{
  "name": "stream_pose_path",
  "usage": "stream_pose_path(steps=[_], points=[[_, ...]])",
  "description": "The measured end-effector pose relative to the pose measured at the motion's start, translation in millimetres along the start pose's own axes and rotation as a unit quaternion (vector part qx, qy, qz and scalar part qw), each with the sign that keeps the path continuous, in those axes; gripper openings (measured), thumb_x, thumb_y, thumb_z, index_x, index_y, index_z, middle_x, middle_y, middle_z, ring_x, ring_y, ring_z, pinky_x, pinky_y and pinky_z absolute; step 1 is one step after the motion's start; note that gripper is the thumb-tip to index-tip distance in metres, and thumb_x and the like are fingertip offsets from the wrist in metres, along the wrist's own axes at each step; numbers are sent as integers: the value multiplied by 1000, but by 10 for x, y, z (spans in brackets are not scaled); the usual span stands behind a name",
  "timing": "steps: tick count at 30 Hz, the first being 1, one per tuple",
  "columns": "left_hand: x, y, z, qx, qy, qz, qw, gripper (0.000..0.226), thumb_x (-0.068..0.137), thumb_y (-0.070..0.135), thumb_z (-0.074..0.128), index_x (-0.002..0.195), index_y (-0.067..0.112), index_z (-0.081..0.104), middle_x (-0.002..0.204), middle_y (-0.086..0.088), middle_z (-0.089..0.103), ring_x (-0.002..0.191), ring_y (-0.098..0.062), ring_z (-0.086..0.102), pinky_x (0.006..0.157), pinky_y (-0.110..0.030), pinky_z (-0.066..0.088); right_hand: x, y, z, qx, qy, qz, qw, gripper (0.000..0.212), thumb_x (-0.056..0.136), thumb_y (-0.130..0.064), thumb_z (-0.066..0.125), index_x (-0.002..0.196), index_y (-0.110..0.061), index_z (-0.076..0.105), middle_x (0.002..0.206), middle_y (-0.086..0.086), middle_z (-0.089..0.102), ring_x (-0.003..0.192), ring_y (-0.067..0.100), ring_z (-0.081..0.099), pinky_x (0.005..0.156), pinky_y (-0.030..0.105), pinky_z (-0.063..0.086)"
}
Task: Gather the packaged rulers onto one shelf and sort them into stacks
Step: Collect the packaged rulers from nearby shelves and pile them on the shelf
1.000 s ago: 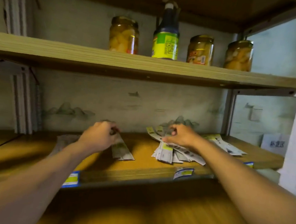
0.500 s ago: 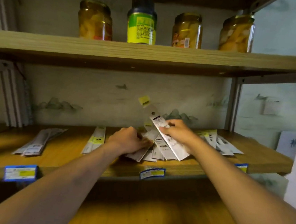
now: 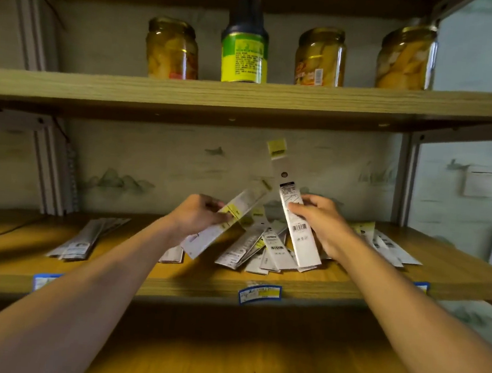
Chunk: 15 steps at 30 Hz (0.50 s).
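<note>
From my head camera, looking forward and down at the middle shelf (image 3: 454, 284), my right hand (image 3: 322, 223) has its grip pinched on one packaged ruler (image 3: 296, 224), thumb across its face, and the pack stands nearly upright: its yellow-tabbed end points up toward the underside of the upper shelf (image 3: 247, 102), its barcode end points down at the loose pile (image 3: 263, 248) lying on the board just below and slightly left of that hand. My left hand (image 3: 199, 219) has its grip curled round a second ruler pack (image 3: 226, 223), whose long axis slants from low-left near my wrist up to the right, so the two packs lean toward each other above the pile, close but not plainly touching. That is what I judge the next move hangs on: the pile sits between my two hands, under both packs, while the tidier stacks lie out to the sides. The left stack (image 3: 89, 237) lies well apart from my left hand, along the board toward the left; a small pack (image 3: 172, 254) peeks out beside my left forearm; the right stack (image 3: 389, 248) lies partly hidden behind my right wrist, nearer that hand. To lay the upright pack flat I would have to tip its top end down. Jars (image 3: 172, 48) stand on the upper shelf, out of play.
</note>
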<state>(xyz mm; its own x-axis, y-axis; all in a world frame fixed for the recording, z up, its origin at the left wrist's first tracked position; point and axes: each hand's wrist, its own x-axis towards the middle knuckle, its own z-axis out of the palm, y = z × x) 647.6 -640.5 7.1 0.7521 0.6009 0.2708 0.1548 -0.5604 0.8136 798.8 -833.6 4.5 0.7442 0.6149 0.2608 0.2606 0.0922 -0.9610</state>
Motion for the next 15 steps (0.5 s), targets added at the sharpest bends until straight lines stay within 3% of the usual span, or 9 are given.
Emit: stream_pose_path(steps=[4,6,11,15], points=[[-103,-21,-279,-92,37,-30,995,33,88,18,71,119,18,61,103,-6,69,88,-20,64,75,-30,51,-12,-106,-21,-26,15,-34,999,27,90,-16,65,117,-16,60,101,3,71,88,22,69,82,42,57],[-131,-75,-442,-109,56,-61,991,29,88,19,71,115,20,62,102,-7,70,91,-24,65,78,-35,51,-20,-154,-21,-17,11,-38,999,21,91,-18,64,112,-17,63,100,4,72,92,24,69,88,46,55],[-214,-258,-713,-112,112,-94,983,15,91,17,65,106,16,66,98,-7,69,97,-29,63,80,-39,48,-35,-198,88,0,13,-28,1000,20,93,-19,62,112,-15,64,98,6,72,91,23,69,86,44,56],[-295,-444,-716,-107,65,-139,982,13,92,12,63,104,12,65,96,-8,68,89,-23,62,76,-37,49,-86,-219,364,52,-26,4,998,15,93,-13,60,106,-9,63,97,11,70,88,23,68,81,41,56]])
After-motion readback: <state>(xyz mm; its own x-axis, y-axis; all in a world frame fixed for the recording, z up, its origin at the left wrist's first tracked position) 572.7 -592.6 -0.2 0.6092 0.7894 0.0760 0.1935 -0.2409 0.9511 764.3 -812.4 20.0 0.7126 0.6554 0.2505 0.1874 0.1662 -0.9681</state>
